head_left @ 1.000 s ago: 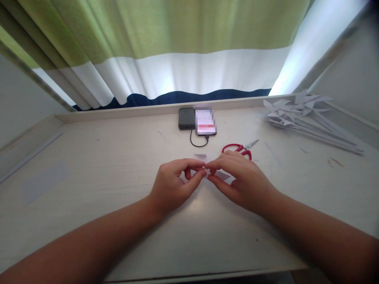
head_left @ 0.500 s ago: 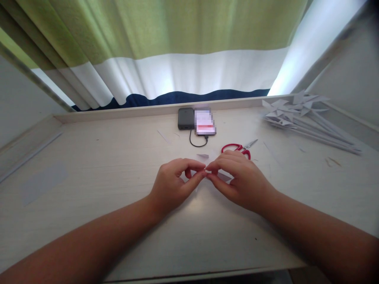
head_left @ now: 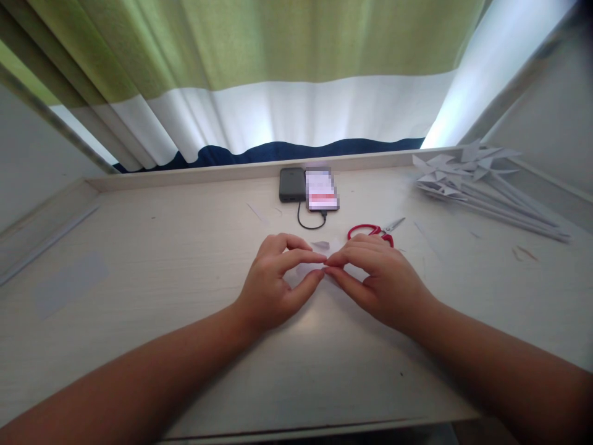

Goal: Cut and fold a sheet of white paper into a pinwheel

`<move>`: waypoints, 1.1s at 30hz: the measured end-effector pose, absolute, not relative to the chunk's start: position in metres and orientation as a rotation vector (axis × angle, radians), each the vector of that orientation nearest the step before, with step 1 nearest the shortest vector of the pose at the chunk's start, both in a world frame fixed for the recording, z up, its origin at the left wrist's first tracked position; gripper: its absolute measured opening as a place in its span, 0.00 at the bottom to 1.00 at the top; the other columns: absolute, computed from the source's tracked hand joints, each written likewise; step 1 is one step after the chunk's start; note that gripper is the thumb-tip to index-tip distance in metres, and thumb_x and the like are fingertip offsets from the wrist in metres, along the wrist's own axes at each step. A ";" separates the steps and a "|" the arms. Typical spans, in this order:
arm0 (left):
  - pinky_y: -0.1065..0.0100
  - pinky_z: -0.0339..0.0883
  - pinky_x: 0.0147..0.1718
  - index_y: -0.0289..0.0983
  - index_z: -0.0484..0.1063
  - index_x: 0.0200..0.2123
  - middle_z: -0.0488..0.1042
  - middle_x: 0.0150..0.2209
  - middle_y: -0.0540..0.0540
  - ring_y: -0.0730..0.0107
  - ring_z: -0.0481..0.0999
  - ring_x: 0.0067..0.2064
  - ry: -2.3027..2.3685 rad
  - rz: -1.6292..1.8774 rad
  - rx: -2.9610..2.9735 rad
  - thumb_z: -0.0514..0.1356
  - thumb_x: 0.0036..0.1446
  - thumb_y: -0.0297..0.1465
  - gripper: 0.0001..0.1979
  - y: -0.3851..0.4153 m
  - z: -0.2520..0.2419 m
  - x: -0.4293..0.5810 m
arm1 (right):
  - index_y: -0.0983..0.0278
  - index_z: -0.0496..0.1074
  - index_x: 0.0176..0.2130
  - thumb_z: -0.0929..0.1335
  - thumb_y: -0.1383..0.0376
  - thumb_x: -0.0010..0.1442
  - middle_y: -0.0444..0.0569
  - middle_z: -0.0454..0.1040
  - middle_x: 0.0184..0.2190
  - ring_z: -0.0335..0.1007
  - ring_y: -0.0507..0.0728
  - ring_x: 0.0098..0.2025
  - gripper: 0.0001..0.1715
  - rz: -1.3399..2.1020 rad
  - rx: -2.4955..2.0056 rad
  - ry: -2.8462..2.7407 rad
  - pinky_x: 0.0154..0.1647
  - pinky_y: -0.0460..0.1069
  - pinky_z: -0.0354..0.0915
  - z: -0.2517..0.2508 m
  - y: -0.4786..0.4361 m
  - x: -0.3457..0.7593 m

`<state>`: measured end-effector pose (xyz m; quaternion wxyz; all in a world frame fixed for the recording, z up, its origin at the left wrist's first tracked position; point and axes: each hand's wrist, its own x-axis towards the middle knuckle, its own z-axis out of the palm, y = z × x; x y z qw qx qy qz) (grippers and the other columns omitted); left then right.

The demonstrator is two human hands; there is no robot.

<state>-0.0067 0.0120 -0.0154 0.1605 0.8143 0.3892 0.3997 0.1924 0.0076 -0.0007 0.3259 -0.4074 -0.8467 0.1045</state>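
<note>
Over the middle of the desk, my left hand (head_left: 274, 284) and my right hand (head_left: 386, 281) meet with thumbs and forefingers pinched together at the fingertips. Between them is a piece of white paper (head_left: 307, 269), mostly hidden by the fingers. A folded or curled white paper flap (head_left: 321, 245) shows just beyond the fingertips; whether it belongs to the same piece I cannot tell. Red-handled scissors (head_left: 380, 230) lie just behind my right hand, blades pointing to the back right.
A dark power bank (head_left: 292, 185) and a cabled phone (head_left: 322, 188) lie at the back. White paper pinwheels (head_left: 447, 176) with paper sticks are piled at the back right. A pale paper sheet (head_left: 71, 283) lies left, paper scraps (head_left: 527, 253) right. A curtain (head_left: 259, 49) hangs behind.
The left fingers have lifted and spread slightly, with the forefinger straighter over the paper. The paper has shifted a little between the fingertips. The right hand stays almost in place.
</note>
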 end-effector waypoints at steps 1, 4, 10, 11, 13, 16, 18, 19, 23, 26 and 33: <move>0.60 0.65 0.47 0.41 0.78 0.41 0.72 0.42 0.45 0.64 0.70 0.46 1.122 1.147 2.336 0.64 0.54 0.29 0.10 0.012 -0.016 -0.007 | 0.65 0.75 0.33 0.68 0.66 0.60 0.47 0.76 0.30 0.68 0.55 0.35 0.06 0.291 -1.071 -2.215 0.43 0.52 0.61 -0.001 0.008 0.192; 0.59 0.64 0.49 0.42 0.78 0.39 0.72 0.45 0.45 0.64 0.70 0.49 1.131 1.160 2.357 0.64 0.54 0.29 0.08 0.013 -0.017 -0.008 | 0.65 0.75 0.31 0.68 0.66 0.60 0.47 0.76 0.29 0.68 0.55 0.35 0.06 0.335 -1.071 -2.213 0.42 0.52 0.61 0.000 0.008 0.192; 0.60 0.66 0.48 0.42 0.79 0.38 0.74 0.43 0.45 0.64 0.71 0.47 1.085 1.220 2.360 0.65 0.54 0.29 0.07 0.015 -0.018 -0.008 | 0.64 0.75 0.31 0.69 0.65 0.59 0.46 0.75 0.27 0.67 0.55 0.34 0.06 0.378 -1.098 -2.203 0.41 0.53 0.60 0.000 0.006 0.193; 0.60 0.66 0.48 0.42 0.79 0.38 0.74 0.43 0.45 0.65 0.72 0.47 1.071 1.227 2.358 0.65 0.54 0.29 0.07 0.015 -0.018 -0.008 | 0.63 0.75 0.31 0.69 0.65 0.59 0.46 0.75 0.27 0.67 0.55 0.34 0.06 0.385 -1.104 -2.199 0.41 0.53 0.59 0.000 0.007 0.193; 0.60 0.67 0.48 0.41 0.78 0.38 0.75 0.42 0.46 0.65 0.72 0.46 1.044 1.236 2.350 0.65 0.54 0.28 0.07 0.015 -0.018 -0.008 | 0.63 0.75 0.31 0.69 0.64 0.59 0.46 0.75 0.27 0.67 0.55 0.33 0.06 0.392 -1.111 -2.198 0.40 0.53 0.59 -0.001 0.007 0.193; 0.61 0.67 0.48 0.40 0.77 0.35 0.75 0.42 0.46 0.66 0.73 0.46 1.018 1.231 2.328 0.65 0.53 0.27 0.05 0.015 -0.016 -0.007 | 0.63 0.74 0.30 0.69 0.63 0.59 0.45 0.75 0.27 0.66 0.55 0.33 0.07 0.378 -1.112 -2.218 0.40 0.53 0.58 -0.001 0.008 0.193; 0.60 0.66 0.48 0.38 0.75 0.34 0.75 0.41 0.46 0.66 0.73 0.46 1.004 1.227 2.309 0.64 0.53 0.26 0.04 0.014 -0.015 -0.007 | 0.63 0.74 0.30 0.69 0.63 0.59 0.45 0.75 0.28 0.66 0.55 0.34 0.07 0.369 -1.111 -2.246 0.41 0.53 0.57 -0.001 0.008 0.193; 0.60 0.66 0.48 0.38 0.75 0.33 0.75 0.41 0.46 0.66 0.73 0.46 0.997 1.225 2.300 0.64 0.53 0.25 0.04 0.013 -0.015 -0.007 | 0.63 0.73 0.31 0.69 0.63 0.59 0.45 0.75 0.28 0.66 0.55 0.34 0.06 0.369 -1.112 -2.263 0.42 0.53 0.57 -0.001 0.008 0.193; 0.58 0.65 0.49 0.38 0.73 0.34 0.76 0.40 0.46 0.65 0.73 0.45 0.996 1.215 2.264 0.63 0.53 0.25 0.04 0.013 -0.015 -0.007 | 0.63 0.71 0.31 0.67 0.67 0.59 0.46 0.72 0.30 0.64 0.57 0.36 0.04 0.358 -1.130 -2.304 0.41 0.53 0.56 0.000 0.007 0.193; 0.58 0.65 0.48 0.39 0.73 0.39 0.76 0.39 0.47 0.64 0.73 0.44 1.003 1.202 2.272 0.62 0.53 0.25 0.08 0.013 -0.017 -0.008 | 0.64 0.70 0.31 0.66 0.68 0.60 0.47 0.71 0.31 0.63 0.57 0.37 0.05 0.333 -1.134 -2.309 0.41 0.53 0.56 0.002 0.006 0.193; 0.60 0.64 0.45 0.41 0.75 0.39 0.77 0.36 0.49 0.66 0.73 0.40 1.001 1.142 2.319 0.63 0.54 0.27 0.08 0.014 -0.016 -0.008 | 0.64 0.68 0.31 0.64 0.68 0.61 0.48 0.69 0.30 0.60 0.57 0.36 0.05 0.320 -1.125 -2.362 0.40 0.53 0.55 0.002 0.007 0.195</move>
